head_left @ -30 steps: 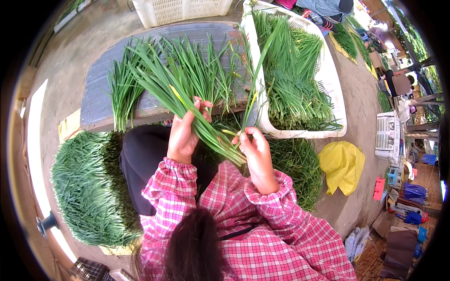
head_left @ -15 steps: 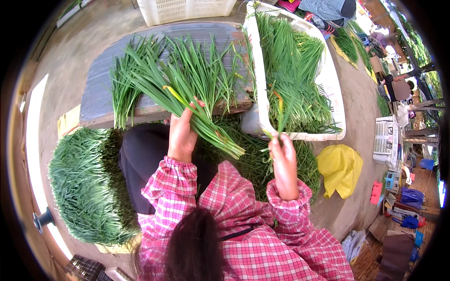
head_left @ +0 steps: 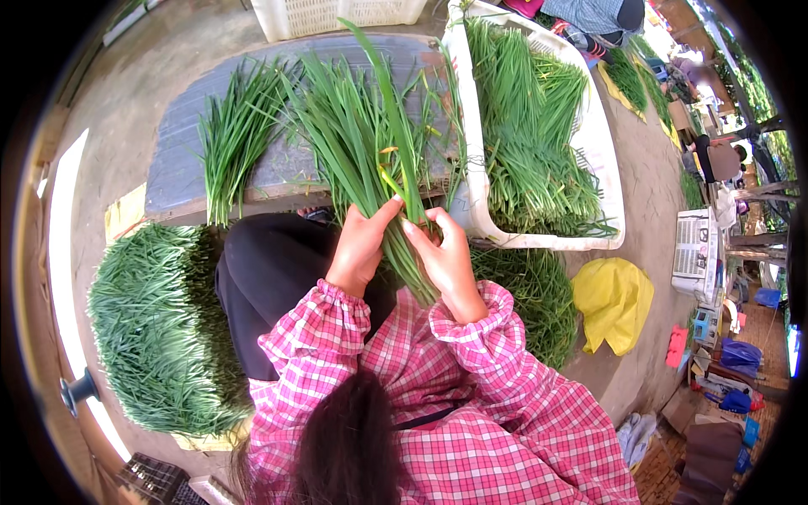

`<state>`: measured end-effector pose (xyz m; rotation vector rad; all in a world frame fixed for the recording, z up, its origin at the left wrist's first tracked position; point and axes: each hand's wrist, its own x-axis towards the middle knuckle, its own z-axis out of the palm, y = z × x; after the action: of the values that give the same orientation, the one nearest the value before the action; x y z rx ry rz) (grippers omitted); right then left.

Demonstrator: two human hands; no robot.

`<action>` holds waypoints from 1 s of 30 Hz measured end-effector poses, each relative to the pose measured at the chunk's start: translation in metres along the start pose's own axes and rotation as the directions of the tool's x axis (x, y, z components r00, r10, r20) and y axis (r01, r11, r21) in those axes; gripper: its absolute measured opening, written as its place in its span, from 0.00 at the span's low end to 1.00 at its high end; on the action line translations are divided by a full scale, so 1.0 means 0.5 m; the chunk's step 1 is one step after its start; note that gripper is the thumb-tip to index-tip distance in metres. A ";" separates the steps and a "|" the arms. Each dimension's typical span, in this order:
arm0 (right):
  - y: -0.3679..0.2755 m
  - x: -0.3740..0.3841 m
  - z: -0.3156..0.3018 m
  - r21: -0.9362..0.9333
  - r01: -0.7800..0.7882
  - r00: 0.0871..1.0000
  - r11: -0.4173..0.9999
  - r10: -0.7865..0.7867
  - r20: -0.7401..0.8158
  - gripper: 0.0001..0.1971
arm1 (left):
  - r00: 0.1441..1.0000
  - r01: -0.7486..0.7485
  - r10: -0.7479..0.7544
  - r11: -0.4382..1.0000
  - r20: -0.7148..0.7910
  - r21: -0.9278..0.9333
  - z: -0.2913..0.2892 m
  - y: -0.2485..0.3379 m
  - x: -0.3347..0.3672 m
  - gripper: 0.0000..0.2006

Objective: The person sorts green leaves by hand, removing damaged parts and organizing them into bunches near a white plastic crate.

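Note:
My left hand is wrapped round a bunch of garlic chives, its thumb pressed on the stems. The leaves fan away from me over the board, and the pale stem ends point toward my lap. Close beside it, my right hand pinches at the bunch's right side, where a few long leaves stand apart. A yellowed leaf shows just above my left thumb. Exactly which leaves the right fingers grip is partly hidden. On the grey-topped board lies another loose pile of chives.
A white plastic crate full of chives stands right of the board. A big stack of chives sits at my left, and loose greens lie at my right beside a yellow bag. Another pale crate stands beyond the board.
My right hand has come left from near the crate to the bunch; the loose leaves it held there are gone from that spot. The bunch has swung more upright, and my left hand moved right.

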<state>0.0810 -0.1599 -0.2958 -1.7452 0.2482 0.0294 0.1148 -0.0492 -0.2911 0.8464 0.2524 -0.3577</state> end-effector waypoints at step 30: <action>0.034 -0.201 -0.306 0.350 -0.216 0.952 0.911 0.276 -0.130 0.06 | 0.989 -0.139 0.145 0.908 -0.015 -0.395 -0.037 0.043 0.011 0.05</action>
<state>-0.0383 -0.2967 -0.2671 -1.3712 0.5732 0.0154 0.1269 -0.0233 -0.2903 0.4578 0.2379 -0.1662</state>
